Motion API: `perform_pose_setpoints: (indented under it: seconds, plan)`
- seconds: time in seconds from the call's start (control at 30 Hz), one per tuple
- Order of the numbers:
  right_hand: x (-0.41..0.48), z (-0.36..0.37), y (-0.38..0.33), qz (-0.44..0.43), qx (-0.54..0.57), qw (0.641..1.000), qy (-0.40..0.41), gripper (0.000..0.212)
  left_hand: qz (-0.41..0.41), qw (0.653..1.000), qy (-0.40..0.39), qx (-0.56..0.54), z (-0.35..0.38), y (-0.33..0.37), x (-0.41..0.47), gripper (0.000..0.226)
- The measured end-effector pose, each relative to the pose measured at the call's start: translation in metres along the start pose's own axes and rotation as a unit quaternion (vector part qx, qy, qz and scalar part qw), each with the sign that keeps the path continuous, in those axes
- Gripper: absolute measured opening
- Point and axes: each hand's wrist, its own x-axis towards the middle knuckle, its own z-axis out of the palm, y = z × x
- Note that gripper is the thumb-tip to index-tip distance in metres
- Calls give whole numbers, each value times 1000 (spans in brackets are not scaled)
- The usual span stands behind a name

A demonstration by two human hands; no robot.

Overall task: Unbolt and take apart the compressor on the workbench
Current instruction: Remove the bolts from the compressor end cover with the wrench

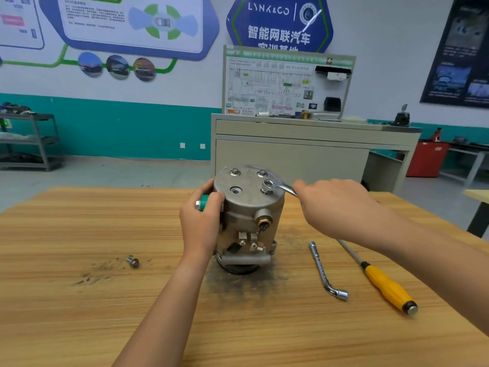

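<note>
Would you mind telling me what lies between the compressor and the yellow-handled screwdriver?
In the head view, an L-shaped socket wrench lies on the bench between the compressor and the yellow-handled screwdriver.

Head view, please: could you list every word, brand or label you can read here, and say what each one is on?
"LYNK&CO": top of the blue wall sign.
"智能网联汽车": same sign, beneath; the next line is cut off by the training board.
Print on the training board, the white wall panel and the dark poster: too blurred.
Marking on the L-shaped socket wrench: unreadable.
On the compressor: none seen.
</note>
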Motion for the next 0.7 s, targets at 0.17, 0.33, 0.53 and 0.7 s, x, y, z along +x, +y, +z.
perform_pose_setpoints:
  seconds: [0.17, 0.33, 0.53, 0.7]
  plan:
    - [5, -21, 3, -32, -88, 995, -44, 18, 1, 1000, 6, -3, 1, 1, 0, 27]
    - [-2, -30, -1, -35, -131, 989, -61, 14, 4, 1000, -6, 11, 7, 4, -2, 19]
    - [1, -18, 8, -11, -40, 996, -83, 17, -1, 1000, -5, 26, 11, 3, -6, 37]
    - [2, -7, 6, -2, -9, 998, -54, 9, 4, 999, 8, 35, 11, 1, -7, 28]
